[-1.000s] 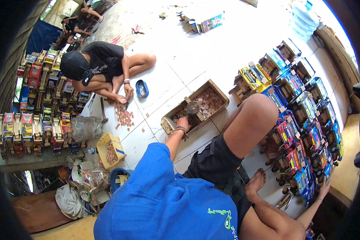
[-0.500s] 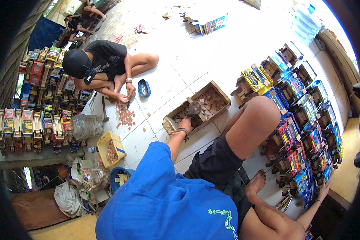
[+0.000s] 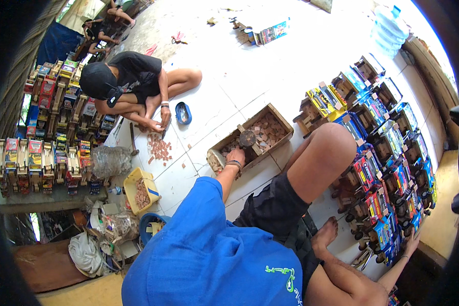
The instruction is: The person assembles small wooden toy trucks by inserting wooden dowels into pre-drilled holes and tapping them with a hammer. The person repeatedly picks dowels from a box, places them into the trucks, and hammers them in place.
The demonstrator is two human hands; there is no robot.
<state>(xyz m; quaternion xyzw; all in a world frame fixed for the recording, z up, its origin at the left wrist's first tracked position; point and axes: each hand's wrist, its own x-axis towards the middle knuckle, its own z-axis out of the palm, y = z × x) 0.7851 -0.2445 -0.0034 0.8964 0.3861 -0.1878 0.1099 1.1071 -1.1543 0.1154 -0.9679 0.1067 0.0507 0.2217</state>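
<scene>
My left hand (image 3: 235,156) reaches into the left compartment of a wooden box (image 3: 279,147). Its fingers are bent down and bunched together, and what they pinch, if anything, is too small to make out. A dark round block (image 3: 248,138) sits by the box's divider, just beyond this hand. Small reddish-brown chips (image 3: 268,130) fill the right compartment. Far to the lower right, my right hand (image 3: 412,241) lies against the near end of the rows of colourful toy trucks (image 3: 383,230); its fingers are partly hidden there.
Across the tiles a seated person (image 3: 132,86) handles something small beside a chip pile (image 3: 159,147) and a blue tray (image 3: 183,113). A yellow bin (image 3: 147,179) stands left of me. More toy trucks (image 3: 46,92) are stacked behind. A water jug (image 3: 390,31) stands far right.
My left hand has shifted slightly within the left compartment. My right hand stays by the toy trucks. The other person's hands have moved a little.
</scene>
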